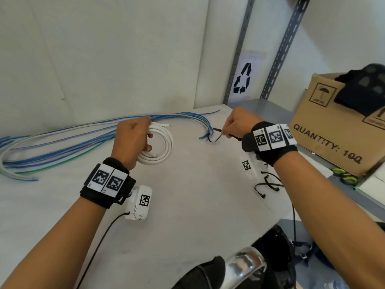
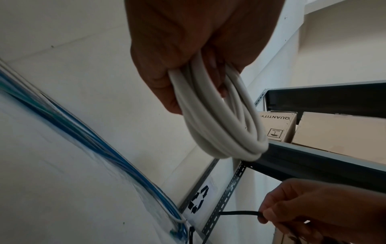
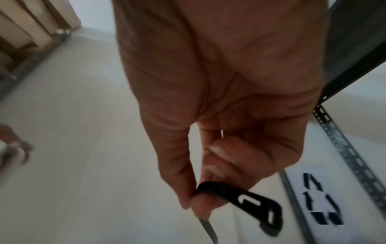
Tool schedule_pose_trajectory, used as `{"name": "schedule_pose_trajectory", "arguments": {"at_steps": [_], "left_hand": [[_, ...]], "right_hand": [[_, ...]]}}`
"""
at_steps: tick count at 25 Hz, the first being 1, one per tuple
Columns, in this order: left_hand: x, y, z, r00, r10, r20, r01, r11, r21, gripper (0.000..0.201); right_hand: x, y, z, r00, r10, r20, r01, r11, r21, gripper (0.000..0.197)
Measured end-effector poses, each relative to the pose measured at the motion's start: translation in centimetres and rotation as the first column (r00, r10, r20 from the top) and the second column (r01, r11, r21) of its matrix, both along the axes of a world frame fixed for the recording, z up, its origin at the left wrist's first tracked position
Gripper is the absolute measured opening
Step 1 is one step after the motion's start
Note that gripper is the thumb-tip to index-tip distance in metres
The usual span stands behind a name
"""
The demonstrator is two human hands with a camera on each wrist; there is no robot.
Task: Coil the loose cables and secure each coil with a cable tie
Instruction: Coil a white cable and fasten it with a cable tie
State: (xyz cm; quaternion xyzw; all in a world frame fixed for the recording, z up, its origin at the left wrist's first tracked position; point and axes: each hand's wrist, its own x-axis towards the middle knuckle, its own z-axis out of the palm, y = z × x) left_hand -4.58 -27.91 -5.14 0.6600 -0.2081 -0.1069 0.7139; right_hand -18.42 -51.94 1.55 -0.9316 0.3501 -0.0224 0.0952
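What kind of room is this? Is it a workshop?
Probably a storeroom or workshop corner: a metal shelf rack holds a cardboard box, a recycling sign hangs on the wall, and loose cables lie on the white table.

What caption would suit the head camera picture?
Left hand grips a white cable coil while right hand pinches a black cable tie.

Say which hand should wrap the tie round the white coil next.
Right. The right hand already pinches the black cable tie in its fingers, apart from the coil. The left hand grips the white coil and is probably best left holding the loops together.
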Motion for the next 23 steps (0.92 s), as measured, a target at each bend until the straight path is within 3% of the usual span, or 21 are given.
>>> {"name": "schedule_pose_trajectory", "arguments": {"at_steps": [2, 4, 6, 8, 11, 12, 14, 16, 17, 19, 23], "left_hand": [[0.7, 0.5, 0.2, 1.0, 0.024, 0.001, -0.024, 1.0, -0.004, 0.039], [1.2, 1.1, 0.3, 0.999, 0.042, 0.0, -0.042, 0.999, -0.015, 0.041], [1.7, 1.8, 0.6, 0.995, 0.095, 0.006, -0.094, 0.995, -0.032, 0.04], [2.2, 2.5, 0.8, 0.986, 0.167, 0.011, -0.166, 0.985, -0.039, 0.039], [3.3, 3.5, 0.8, 0.959, 0.283, 0.031, -0.281, 0.957, -0.067, 0.042], [3.5, 3.8, 0.8, 0.952, 0.305, 0.036, -0.303, 0.951, -0.069, 0.043], [4.1, 4.3, 0.7, 0.94, 0.338, 0.053, -0.333, 0.94, -0.075, 0.036], [4.6, 4.5, 0.5, 0.929, 0.366, 0.053, -0.361, 0.928, -0.089, 0.013], [4.7, 4.6, 0.4, 0.927, 0.373, 0.044, -0.368, 0.925, -0.099, 0.006], [4.9, 4.7, 0.1, 0.927, 0.367, 0.078, -0.358, 0.927, -0.108, 0.009], [5.7, 5.7, -0.4, 0.915, 0.341, 0.214, -0.336, 0.94, -0.062, 0.016]], "right_hand": [[0.8, 2.5, 0.9, 0.993, 0.097, 0.061, -0.101, 0.993, 0.066, 0.013], [1.5, 5.4, 1.3, 0.941, 0.187, 0.283, -0.272, 0.914, 0.301, 0.01], [2.6, 8.6, 1.5, 0.812, 0.104, 0.574, -0.488, 0.661, 0.571, 0.007], [3.9, 11.3, 1.2, 0.727, 0.038, 0.686, -0.63, 0.435, 0.643, 0.011], [6.5, 14.4, -0.3, 0.676, 0.07, 0.734, -0.716, 0.299, 0.631, 0.013], [7.3, 14.9, -0.9, 0.658, 0.077, 0.749, -0.732, 0.303, 0.611, 0.015], [9.0, 15.7, -2.2, 0.573, 0.175, 0.8, -0.776, 0.429, 0.462, 0.014], [10.4, 16.3, -3.6, 0.464, 0.401, 0.79, -0.786, 0.597, 0.159, 0.012], [10.9, 16.5, -4.2, 0.427, 0.5, 0.753, -0.765, 0.644, 0.006, 0.013], [12.0, 16.7, -5.2, 0.404, 0.572, 0.714, -0.72, 0.68, -0.137, 0.017], [13.7, 17.0, -6.4, 0.372, 0.533, 0.76, -0.753, 0.652, -0.089, 0.014]]}}
